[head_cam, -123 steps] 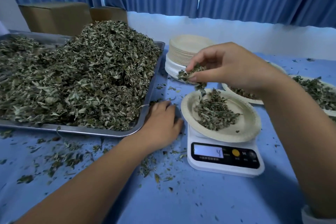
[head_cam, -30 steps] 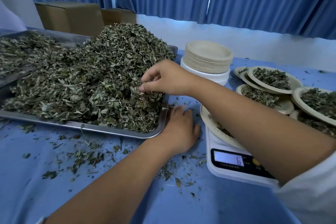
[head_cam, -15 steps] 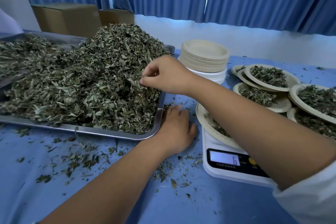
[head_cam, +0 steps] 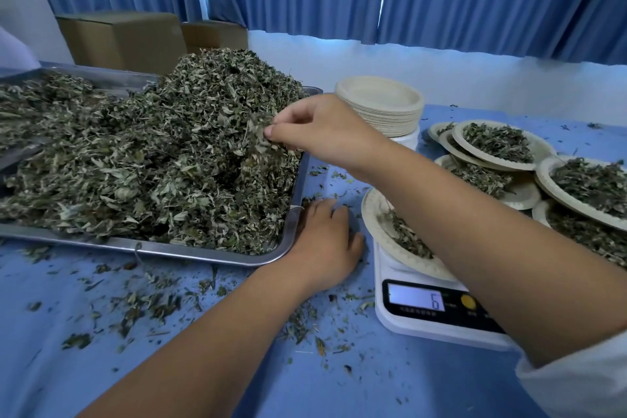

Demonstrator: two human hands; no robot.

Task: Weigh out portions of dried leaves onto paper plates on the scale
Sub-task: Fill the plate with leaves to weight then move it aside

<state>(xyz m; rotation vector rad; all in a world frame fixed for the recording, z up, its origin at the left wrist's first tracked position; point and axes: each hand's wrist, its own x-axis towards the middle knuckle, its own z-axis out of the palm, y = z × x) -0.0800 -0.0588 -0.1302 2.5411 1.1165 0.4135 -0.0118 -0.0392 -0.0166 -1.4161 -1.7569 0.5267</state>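
Observation:
A big heap of dried leaves (head_cam: 163,159) fills a metal tray (head_cam: 203,253) on the left. My right hand (head_cam: 322,132) reaches over the heap's right side and pinches a few leaves between thumb and fingers. My left hand (head_cam: 325,244) rests flat on the blue table beside the tray's near right corner. A white scale (head_cam: 434,312) reads 6 and carries a paper plate (head_cam: 376,231) with some leaves; my right forearm covers much of that plate.
A stack of empty paper plates (head_cam: 380,105) stands behind the scale. Several filled plates (head_cam: 495,146) overlap at the right. Loose leaf bits (head_cam: 146,302) litter the blue table. Cardboard boxes (head_cam: 122,37) sit behind the tray, below blue curtains.
Four seconds ago my right hand dropped leaves over the scale plate, reading 4. It then crossed to the heap and now lifts a pinch slightly; the scale reads 6. My left hand stayed put.

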